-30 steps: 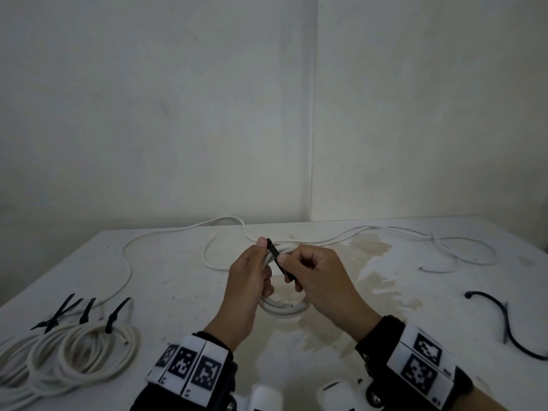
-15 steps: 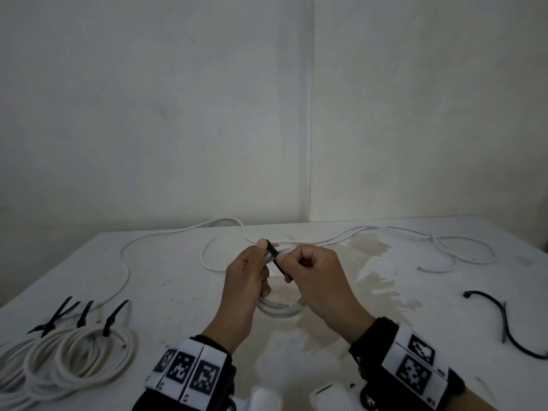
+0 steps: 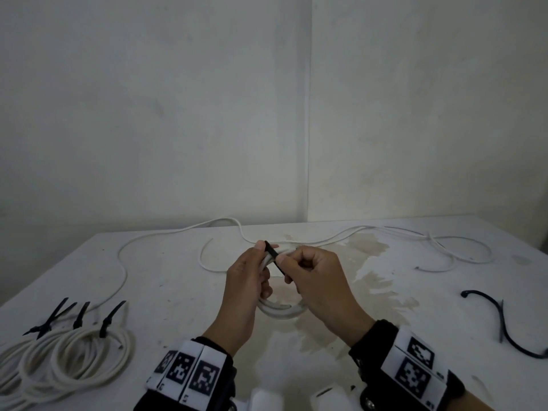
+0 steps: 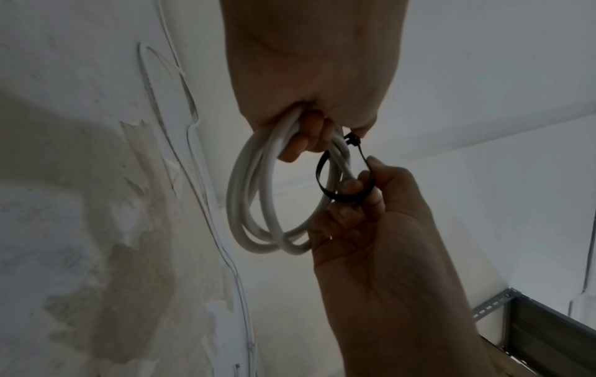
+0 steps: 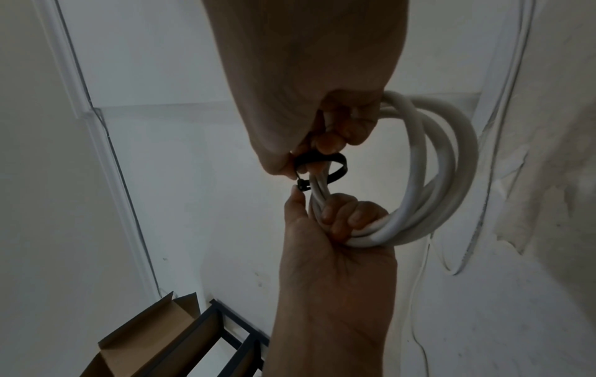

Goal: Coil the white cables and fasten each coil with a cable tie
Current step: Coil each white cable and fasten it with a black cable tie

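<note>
In the head view my left hand (image 3: pixel 261 262) holds a small white cable coil (image 3: pixel 278 310) up over the middle of the table (image 3: pixel 178 292). A black cable tie (image 3: pixel 274 256) loops loosely round the coil's strands. In the left wrist view, the left hand's fingers (image 4: pixel 306 142) curl round the coil (image 4: pixel 251 204), with the thumb by the tie's head (image 4: pixel 353 140). My right hand (image 3: pixel 289 268) pinches the tie's strap (image 4: pixel 367 176). The right wrist view shows the tie's loop (image 5: pixel 322 163) still wide around the strands (image 5: pixel 451 165).
Several tied white coils (image 3: pixel 74 357) lie at the front left. Loose white cables (image 3: pixel 370 232) trail across the back of the table. Spare black ties (image 3: pixel 501 318) lie at the right. A cardboard box (image 5: pixel 145 339) and a metal frame (image 5: pixel 225 339) stand below the table.
My right hand has slid a little along the tie's strap toward the left hand, so less black strap shows between them. The coil stays in the left hand.
</note>
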Tool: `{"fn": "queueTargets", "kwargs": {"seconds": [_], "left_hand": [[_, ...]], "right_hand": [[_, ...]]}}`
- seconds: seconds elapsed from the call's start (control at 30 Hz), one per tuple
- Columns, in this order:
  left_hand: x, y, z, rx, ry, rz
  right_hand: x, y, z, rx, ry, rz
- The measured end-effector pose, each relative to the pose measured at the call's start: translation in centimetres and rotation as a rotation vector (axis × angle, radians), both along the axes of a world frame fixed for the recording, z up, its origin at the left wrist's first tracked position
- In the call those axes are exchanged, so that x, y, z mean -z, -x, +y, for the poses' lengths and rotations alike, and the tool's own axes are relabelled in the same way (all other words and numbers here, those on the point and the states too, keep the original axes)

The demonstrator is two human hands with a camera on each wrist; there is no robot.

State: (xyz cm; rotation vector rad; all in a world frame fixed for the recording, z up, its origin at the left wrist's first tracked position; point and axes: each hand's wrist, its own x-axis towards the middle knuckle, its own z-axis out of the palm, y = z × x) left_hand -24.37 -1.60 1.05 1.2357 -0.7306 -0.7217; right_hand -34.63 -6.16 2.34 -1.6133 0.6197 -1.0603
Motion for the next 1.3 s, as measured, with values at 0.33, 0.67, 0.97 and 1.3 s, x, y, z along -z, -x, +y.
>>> {"fn": "queueTargets", "kwargs": {"seconds": [0.33,0.67,0.97,1.3], "left_hand": [[-0.1,0.0,-0.1,0.0,0.01,-0.047],[-0.3,0.6,0.2,-0.003,-0.001,-0.156],[0.2,0.3,0.3,-0.013,0.037,-0.1],[-0.6,-1.2,1.0,-0.015,0.014,0.002]], "right_hand": [[-0.1,0.0,0.0,-0.001,0.004,0.028],[0.3,-0.9,-0.6,0.096,0.018,0.029],[0.5,-0.4,-0.2,0.017,0.071,0.089],[-0.5,1.1,-0.6,0.131,0.227,0.068]]}}
